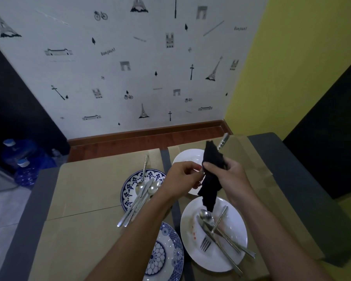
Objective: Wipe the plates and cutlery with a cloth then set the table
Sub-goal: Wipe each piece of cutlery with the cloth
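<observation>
Near table [85, 189] edge: patterned plate [164, 254], white plate [236, 224] with unwiped cutlery [208, 222]. Above mid-table, right hand [229, 179] clamped the black cloth [213, 159] round a utensil [223, 141]; left hand [182, 179] pinched its lower end. Cutlery wiping underway, I judged. Next: loosen cloth, lay it on the farther blue plate [130, 183].

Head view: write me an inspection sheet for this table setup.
Surface: brown cardboard-covered table, grey tape seams.
Job's things: black cloth wrapped round a silver utensil; far blue-patterned plate holding cutlery; near blue-patterned plate; far white plate; near white plate red-smeared, holding fork and spoon.
Clutter: nothing seen.
Grippers: right hand grips the cloth; left hand pinches the utensil's lower end with its fingers.
Cables: nothing seen.
Surroundings: blue water bottles on the floor, left; Paris-print wallpaper; yellow wall.
</observation>
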`<state>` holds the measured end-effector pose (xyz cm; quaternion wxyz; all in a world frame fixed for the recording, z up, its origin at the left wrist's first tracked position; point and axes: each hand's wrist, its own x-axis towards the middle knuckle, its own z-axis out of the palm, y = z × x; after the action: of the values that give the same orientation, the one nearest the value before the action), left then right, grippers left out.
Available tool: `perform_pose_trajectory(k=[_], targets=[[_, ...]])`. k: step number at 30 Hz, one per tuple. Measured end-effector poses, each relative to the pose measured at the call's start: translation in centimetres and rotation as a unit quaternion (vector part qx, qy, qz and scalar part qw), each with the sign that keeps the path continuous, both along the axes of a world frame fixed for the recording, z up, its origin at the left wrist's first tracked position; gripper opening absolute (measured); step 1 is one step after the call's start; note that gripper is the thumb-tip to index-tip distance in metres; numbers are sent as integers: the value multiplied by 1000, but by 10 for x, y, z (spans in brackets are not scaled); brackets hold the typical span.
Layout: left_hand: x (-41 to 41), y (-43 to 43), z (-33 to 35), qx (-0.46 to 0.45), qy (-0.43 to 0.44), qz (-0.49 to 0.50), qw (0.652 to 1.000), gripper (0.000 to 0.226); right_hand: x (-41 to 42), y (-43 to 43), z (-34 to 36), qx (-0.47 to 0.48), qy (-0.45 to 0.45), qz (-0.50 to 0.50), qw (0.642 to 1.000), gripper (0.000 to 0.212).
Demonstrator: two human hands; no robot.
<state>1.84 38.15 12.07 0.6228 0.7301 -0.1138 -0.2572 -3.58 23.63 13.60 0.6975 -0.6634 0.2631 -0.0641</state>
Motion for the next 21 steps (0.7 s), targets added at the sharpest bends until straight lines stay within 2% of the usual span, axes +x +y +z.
perform_pose_trajectory(k=[5, 10, 15, 18, 21], targets=[[3, 4, -6, 17, -6, 2, 1000, 23, -5, 6, -4, -11, 15, 0, 1000, 12], [3, 14, -17, 56, -17, -41, 997, 13, 1, 0, -1, -6, -9, -114, 993, 10], [4, 28, -30, 62, -27, -43, 997, 9, 3, -4, -6, -4, -18, -170, 985, 10], [10, 42, -48, 91, -26, -19, 995, 8, 4, -11, -8, -13, -28, -202, 979, 14], [16, 56, -66, 113, -24, 50, 992, 9, 5, -17, -10, -13, -17, -175, 984, 9]])
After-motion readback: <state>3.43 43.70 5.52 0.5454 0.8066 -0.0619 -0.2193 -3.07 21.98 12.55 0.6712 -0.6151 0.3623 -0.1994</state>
